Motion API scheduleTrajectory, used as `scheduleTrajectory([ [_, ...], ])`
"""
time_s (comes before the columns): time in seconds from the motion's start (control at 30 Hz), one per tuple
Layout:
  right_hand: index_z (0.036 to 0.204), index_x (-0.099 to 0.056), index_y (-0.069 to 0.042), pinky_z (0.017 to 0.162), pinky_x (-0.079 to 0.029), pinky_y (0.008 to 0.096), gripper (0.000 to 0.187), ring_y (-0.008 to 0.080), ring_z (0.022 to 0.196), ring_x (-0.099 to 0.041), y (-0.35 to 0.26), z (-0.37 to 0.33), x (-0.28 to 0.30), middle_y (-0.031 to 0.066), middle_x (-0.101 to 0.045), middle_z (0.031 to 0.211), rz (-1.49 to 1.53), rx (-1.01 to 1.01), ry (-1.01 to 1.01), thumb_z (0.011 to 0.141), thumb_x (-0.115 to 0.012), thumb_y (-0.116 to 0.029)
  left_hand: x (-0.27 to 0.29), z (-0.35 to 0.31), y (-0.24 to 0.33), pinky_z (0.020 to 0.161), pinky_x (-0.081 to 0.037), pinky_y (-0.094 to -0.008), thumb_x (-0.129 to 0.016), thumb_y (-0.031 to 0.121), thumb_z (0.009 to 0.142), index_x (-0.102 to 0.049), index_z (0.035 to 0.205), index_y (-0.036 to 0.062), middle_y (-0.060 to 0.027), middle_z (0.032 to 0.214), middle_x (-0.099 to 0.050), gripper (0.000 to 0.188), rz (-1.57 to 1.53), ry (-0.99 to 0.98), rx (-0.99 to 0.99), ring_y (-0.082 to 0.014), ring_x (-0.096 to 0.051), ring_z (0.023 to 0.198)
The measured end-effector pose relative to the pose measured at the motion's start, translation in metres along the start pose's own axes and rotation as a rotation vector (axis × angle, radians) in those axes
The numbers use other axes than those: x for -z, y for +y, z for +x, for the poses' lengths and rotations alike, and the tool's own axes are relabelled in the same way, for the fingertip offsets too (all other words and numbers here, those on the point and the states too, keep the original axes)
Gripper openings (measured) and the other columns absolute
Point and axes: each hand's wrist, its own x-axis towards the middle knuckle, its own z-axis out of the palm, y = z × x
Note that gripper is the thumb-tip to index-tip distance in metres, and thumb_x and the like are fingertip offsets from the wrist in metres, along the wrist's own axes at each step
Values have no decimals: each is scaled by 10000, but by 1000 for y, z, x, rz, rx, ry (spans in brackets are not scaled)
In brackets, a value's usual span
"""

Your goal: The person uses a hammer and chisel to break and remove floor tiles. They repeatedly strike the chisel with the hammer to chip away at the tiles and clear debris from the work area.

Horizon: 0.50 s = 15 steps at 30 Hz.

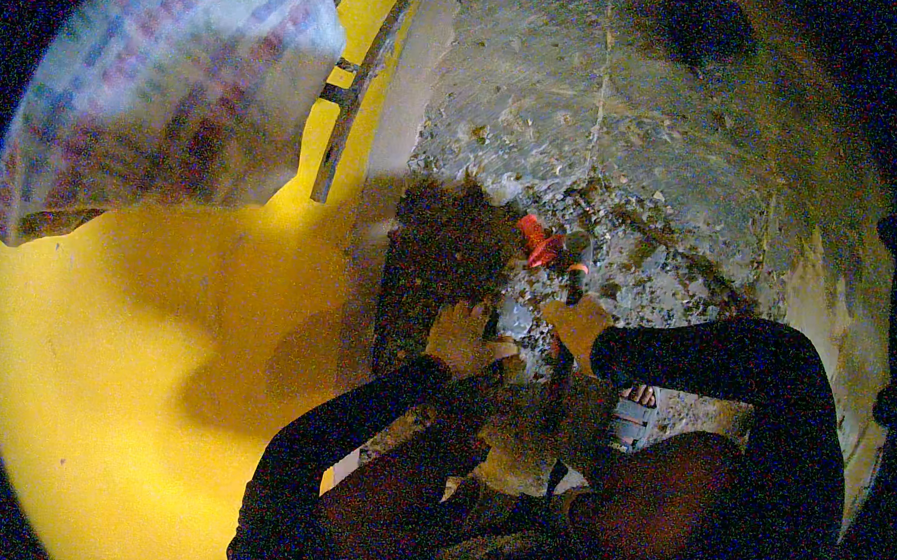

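Observation:
My left hand [461,339] is stretched out with its thumb apart from the fingers, palm toward the littered floor and nothing visible in it. To its right, my right hand [579,329] is closed around a short tool [577,271] with a dark handle and an orange band; its greyish far end points away from me, too dim to name the kind. A bright red, crumpled-looking piece [540,244] lies just left of the tool's far end. Small loose debris [635,253] is scattered around and beyond both hands.
A yellow wall [94,365] rises on the left, with a patterned cloth [176,98] and a dark metal frame [340,125] on it. A dark patch [429,259] lies along its foot. My sandalled foot [641,396] shows beneath my right arm. Grey floor [538,74] stretches ahead.

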Motion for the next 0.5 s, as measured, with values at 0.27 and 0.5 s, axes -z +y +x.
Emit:
scheduleTrajectory([
  [0.27, 759, -665, -39, 608, -518, 444, 387, 260, 646, -680, -6, 11, -1, 120, -660, 678, -263, 248, -22, 907, -634, -395, 33, -9, 17, 1139, -421, -545, -704, 808, 714, -407, 1588, 238, -311, 1476, -462, 1085, 31, -129, -43, -511, -482, 1351],
  [0.5, 1021, -681, -110, 657, -541, 454, 233, 298, 748, -718, 13, 30, 0, 126, -706, 789, -325, 164, -34, 989, -582, -319, 30, -17, 42, 1145, -420, -568, -684, 825, 705, -380, 1607, 262, -365, 1584, -339, 1106, 63, -417, -126, -568, -467, 1370],
])
